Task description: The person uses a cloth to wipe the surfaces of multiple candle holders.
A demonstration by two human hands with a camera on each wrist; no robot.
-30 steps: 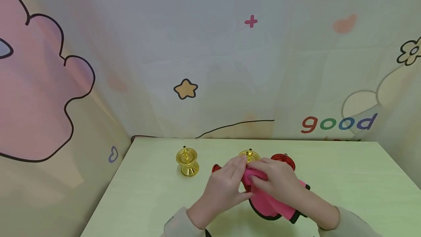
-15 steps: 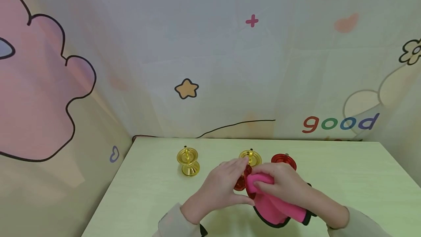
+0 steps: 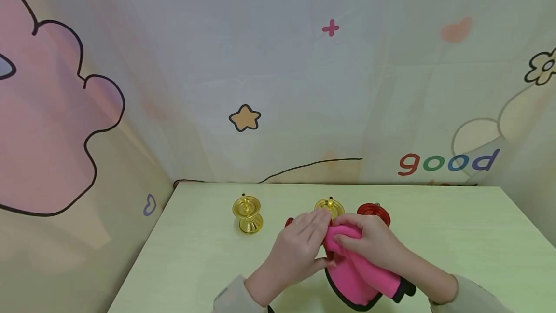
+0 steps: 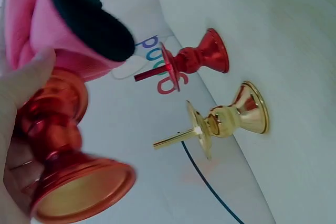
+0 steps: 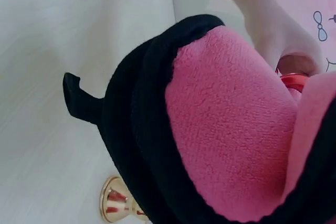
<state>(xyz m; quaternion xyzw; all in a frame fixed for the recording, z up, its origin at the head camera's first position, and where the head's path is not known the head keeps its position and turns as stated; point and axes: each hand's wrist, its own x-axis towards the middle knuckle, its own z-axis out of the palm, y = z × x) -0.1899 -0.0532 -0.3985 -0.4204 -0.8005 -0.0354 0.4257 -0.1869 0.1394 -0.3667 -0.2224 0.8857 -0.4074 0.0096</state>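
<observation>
My left hand [image 3: 309, 238] grips a red metallic candlestick [image 4: 58, 145], held off the table on its side; in the head view only a red sliver [image 3: 288, 222] shows past the fingers. My right hand [image 3: 361, 241] holds a pink cloth with black trim [image 3: 354, 274] and presses it against the candlestick's top. The cloth [image 5: 231, 129] fills the right wrist view, where the left hand [image 5: 273, 30] and a bit of red rim [image 5: 294, 80] show behind it. In the left wrist view the cloth [image 4: 47, 19] drapes over the candlestick's upper end.
On the pale green table [image 3: 456, 235] stand a gold candlestick [image 3: 247, 214] at the left, a second gold one [image 3: 330, 205] just behind my hands, and a red one [image 3: 373, 211] to its right. Cartoon-printed walls enclose the back and the left side.
The cloth has slid over the held candlestick. Half a second ago more of its red body showed between my hands; now the fingers and the cloth cover it. The standing candlesticks have not moved.
</observation>
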